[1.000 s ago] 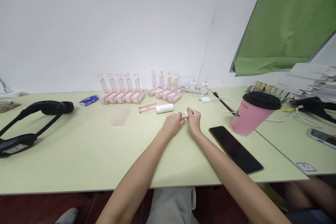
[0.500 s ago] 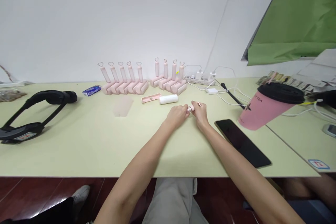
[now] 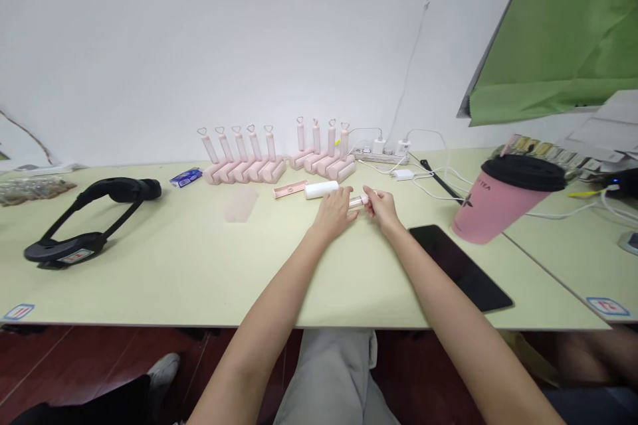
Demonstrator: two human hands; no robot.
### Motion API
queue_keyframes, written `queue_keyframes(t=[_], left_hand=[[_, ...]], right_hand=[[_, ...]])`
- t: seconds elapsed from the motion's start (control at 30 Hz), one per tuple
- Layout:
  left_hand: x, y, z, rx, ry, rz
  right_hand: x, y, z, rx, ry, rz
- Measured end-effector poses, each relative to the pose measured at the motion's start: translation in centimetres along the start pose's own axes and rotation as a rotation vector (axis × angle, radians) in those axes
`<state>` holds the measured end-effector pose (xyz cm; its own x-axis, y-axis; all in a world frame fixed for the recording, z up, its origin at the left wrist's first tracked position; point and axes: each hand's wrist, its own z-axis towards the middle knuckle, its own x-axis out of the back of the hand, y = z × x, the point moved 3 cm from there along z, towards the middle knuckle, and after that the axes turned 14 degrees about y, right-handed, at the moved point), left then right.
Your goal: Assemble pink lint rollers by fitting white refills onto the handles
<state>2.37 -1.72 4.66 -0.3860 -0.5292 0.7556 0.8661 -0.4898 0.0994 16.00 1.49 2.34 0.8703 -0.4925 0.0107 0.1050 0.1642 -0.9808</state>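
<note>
A small clear tube with a pink end [image 3: 357, 202] is pinched in the fingers of my right hand [image 3: 383, 210]. My left hand [image 3: 333, 214] has its fingers and thumb apart around the tube's left end; whether they touch it I cannot tell. Just beyond the left fingers lies a white cylinder [image 3: 319, 190], partly covered by them. To its left rests an open pink tray [image 3: 290, 190] with a small ring-like part in it. A thin translucent pink sheet [image 3: 241, 204] lies further left on the table [image 3: 199, 265].
Behind stand pink tubes with heart-shaped loops [image 3: 239, 145] on pink rounded bases [image 3: 329, 161]. A black phone [image 3: 458, 267], a pink lidded cup [image 3: 498, 202] and white cables [image 3: 438, 189] are at right. Far left are a black headset [image 3: 94, 219] and a blue packet [image 3: 186, 177].
My left fingers have loosened from the tube and spread apart, so more of the tube shows. My right hand keeps hold of it. The view has shifted slightly left.
</note>
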Motion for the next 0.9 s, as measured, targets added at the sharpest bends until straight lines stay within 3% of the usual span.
queue_keyframes(t=[0.1, 0.17, 0.27, 0.43, 0.6, 0.7, 0.8, 0.9], left_hand=[[0.8, -0.9, 0.2, 0.008, 0.131, 0.060], [0.7, -2.5, 0.2, 0.100, 0.172, 0.110], [-0.1, -5.3, -0.3, 0.268, 0.174, 0.168], [-1.6, -8.0, -1.3, 0.327, 0.109, 0.192], [-1.1, -8.4, -1.4, 0.376, 0.122, 0.114], [-0.8, -8.5, -1.5, 0.389, 0.155, 0.005], [-0.8, -8.5, -1.4, 0.364, 0.221, -0.103], [-0.9, -7.7, -1.0, 0.307, 0.297, -0.249]], right_hand=[[2.3, 0.3, 1.6, -0.110, 0.212, 0.101], [3.7, 0.7, 2.5, -0.211, 0.361, 0.172], [4.7, 1.2, 2.9, -0.382, 0.422, 0.229], [3.7, 1.0, 2.2, -0.448, 0.302, 0.211], [2.4, 0.6, 1.2, -0.521, 0.109, 0.195], [1.5, 0.6, 0.6, -0.570, -0.074, 0.191], [0.8, 0.9, 0.2, -0.459, -0.150, 0.109], [0.4, 0.7, 0.3, -0.104, 0.000, -0.014]])
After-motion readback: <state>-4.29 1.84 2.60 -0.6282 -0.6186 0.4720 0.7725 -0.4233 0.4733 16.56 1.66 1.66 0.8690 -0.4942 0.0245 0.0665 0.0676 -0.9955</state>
